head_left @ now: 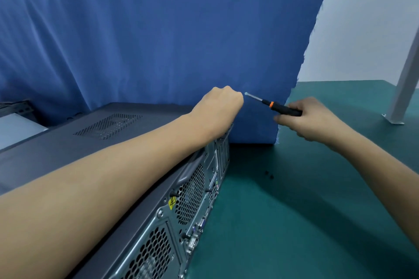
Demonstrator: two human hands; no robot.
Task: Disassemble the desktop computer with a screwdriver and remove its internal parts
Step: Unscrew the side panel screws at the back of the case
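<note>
A dark grey desktop computer case [95,142] lies on its side on the green mat, its rear panel [181,210] with fan grilles and ports facing right. My left hand [218,108] reaches over the case to its far rear corner, fingers curled down over the edge; what they hold is hidden. My right hand [308,118] grips a black screwdriver [278,107] with an orange collar. Its metal tip points left in the air, close to my left hand's knuckles and off the case.
Two small dark screws [269,174] lie on the green mat [294,222] right of the case. A blue cloth [158,29] hangs behind as a backdrop. A grey metal post [405,75] stands at the far right.
</note>
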